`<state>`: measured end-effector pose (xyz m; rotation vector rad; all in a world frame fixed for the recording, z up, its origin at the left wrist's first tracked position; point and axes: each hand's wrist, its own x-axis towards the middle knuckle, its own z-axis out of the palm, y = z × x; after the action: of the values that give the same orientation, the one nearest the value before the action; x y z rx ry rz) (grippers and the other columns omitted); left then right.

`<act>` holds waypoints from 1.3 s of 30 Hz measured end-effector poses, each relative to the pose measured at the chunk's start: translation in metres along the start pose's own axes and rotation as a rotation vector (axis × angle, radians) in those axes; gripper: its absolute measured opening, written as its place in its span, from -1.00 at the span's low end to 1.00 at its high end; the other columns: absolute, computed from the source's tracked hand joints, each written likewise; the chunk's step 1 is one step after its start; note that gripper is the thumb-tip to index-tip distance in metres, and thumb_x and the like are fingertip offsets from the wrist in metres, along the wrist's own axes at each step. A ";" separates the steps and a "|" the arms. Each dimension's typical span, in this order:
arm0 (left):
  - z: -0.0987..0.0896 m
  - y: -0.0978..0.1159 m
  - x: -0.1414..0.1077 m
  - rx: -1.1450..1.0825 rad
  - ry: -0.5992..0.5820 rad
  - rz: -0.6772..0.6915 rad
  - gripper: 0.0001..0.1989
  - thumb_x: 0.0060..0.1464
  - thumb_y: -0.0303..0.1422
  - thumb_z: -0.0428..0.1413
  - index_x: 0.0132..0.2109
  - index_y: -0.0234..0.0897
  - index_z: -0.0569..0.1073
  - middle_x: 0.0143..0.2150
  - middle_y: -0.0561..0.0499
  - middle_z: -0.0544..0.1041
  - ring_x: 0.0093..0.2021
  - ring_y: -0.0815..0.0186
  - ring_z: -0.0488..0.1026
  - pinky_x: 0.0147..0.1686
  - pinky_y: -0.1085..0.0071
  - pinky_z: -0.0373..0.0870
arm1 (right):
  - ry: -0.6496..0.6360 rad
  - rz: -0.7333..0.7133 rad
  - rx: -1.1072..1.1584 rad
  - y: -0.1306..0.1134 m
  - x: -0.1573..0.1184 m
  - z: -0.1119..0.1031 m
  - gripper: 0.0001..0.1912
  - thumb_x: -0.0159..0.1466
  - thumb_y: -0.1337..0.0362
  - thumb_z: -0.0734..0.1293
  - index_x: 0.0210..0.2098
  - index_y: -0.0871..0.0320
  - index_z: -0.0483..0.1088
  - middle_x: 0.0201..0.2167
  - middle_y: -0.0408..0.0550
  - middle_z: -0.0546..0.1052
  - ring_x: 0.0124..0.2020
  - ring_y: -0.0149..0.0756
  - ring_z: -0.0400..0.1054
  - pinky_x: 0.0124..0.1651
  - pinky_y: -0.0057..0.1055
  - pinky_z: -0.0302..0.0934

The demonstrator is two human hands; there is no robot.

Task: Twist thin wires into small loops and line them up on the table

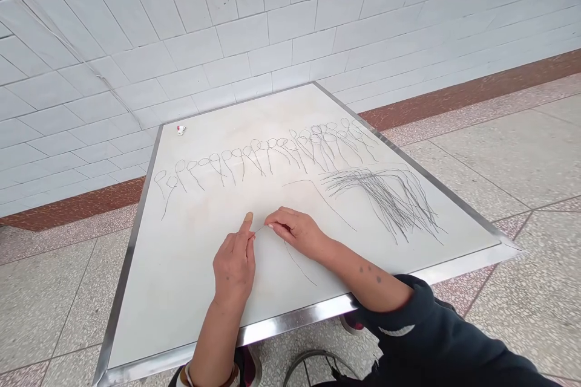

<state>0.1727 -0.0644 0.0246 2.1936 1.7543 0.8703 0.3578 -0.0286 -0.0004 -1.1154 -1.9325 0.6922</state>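
Observation:
My left hand pinches one end of a thin dark wire over the near middle of the table, its index finger stretched out ahead. Close on its right, my right hand is closed on the same wire with thumb and fingertips. A short stretch of wire shows between the hands, and a long tail slants from under my right hand toward the near edge. Beyond the hands lies a row of several wires with looped ends. A bundle of bent, unlooped wires lies to the right.
The white table has a metal rim and stands by a tiled wall. A single bent wire lies left of the bundle. A small white and red object sits at the far left corner. Below the near edge shows a round metal frame.

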 end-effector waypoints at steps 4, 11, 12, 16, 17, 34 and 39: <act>-0.006 0.003 0.002 -0.050 0.029 -0.156 -0.56 0.20 -0.35 -0.06 0.22 -0.13 0.27 -0.23 0.03 0.57 -0.35 0.31 0.42 -0.32 0.36 0.36 | -0.076 0.070 0.181 -0.001 -0.001 0.002 -0.76 0.28 0.24 0.28 -0.05 0.03 0.34 -0.38 -0.16 0.39 -0.41 -0.41 0.29 -0.32 -0.45 0.26; -0.001 0.007 0.002 -0.120 -0.004 -0.165 -0.57 0.21 -0.32 -0.06 0.22 -0.11 0.27 -0.15 0.04 0.56 -0.21 0.30 0.47 -0.20 0.33 0.38 | -0.072 0.086 0.242 -0.007 -0.002 0.006 -0.86 0.28 0.29 0.26 -0.16 0.05 0.37 -0.36 -0.16 0.40 -0.35 -0.40 0.28 -0.27 -0.44 0.25; 0.001 0.008 0.001 -0.143 -0.011 -0.159 -0.58 0.22 -0.32 -0.06 0.21 -0.11 0.28 -0.15 0.03 0.56 -0.20 0.30 0.47 -0.19 0.33 0.38 | -0.080 0.060 0.238 -0.008 -0.002 0.007 -0.87 0.28 0.31 0.26 -0.17 0.05 0.38 -0.36 -0.16 0.41 -0.33 -0.40 0.29 -0.25 -0.43 0.24; 0.004 0.011 0.002 -0.244 -0.020 -0.187 -0.60 0.21 -0.30 -0.04 0.19 -0.11 0.31 -0.16 0.03 0.57 -0.22 0.30 0.47 -0.20 0.32 0.39 | -0.100 0.074 0.287 -0.013 -0.004 0.010 -0.85 0.26 0.35 0.28 -0.17 0.07 0.37 -0.35 -0.16 0.42 -0.33 -0.41 0.31 -0.24 -0.44 0.25; 0.003 0.011 0.002 -0.260 -0.017 -0.207 -0.59 0.20 -0.29 -0.03 0.19 -0.10 0.31 -0.17 0.04 0.57 -0.23 0.30 0.47 -0.21 0.32 0.39 | -0.108 0.103 0.307 -0.013 -0.005 0.010 -0.83 0.24 0.34 0.29 -0.16 0.07 0.35 -0.35 -0.16 0.42 -0.35 -0.42 0.30 -0.27 -0.45 0.26; -0.003 0.011 0.003 -0.364 -0.052 -0.321 -0.61 0.14 -0.28 0.03 0.13 0.02 0.38 -0.32 0.11 0.51 -0.39 0.37 0.35 -0.41 0.46 0.29 | -0.074 -0.068 0.095 -0.003 -0.008 0.013 -0.87 0.29 0.36 0.25 -0.22 0.09 0.42 -0.35 -0.11 0.42 -0.38 -0.41 0.33 -0.32 -0.46 0.27; -0.008 0.014 0.002 -0.402 -0.052 -0.365 -0.58 0.12 -0.27 0.03 0.14 0.00 0.38 -0.33 0.12 0.49 -0.51 0.41 0.24 -0.44 0.45 0.26 | -0.044 -0.103 0.032 0.000 -0.008 0.015 -0.90 0.28 0.32 0.29 -0.21 0.09 0.42 -0.36 -0.12 0.42 -0.39 -0.42 0.34 -0.33 -0.48 0.29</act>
<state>0.1798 -0.0676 0.0390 1.5711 1.7003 0.9611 0.3480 -0.0371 -0.0112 -0.9809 -1.9942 0.6946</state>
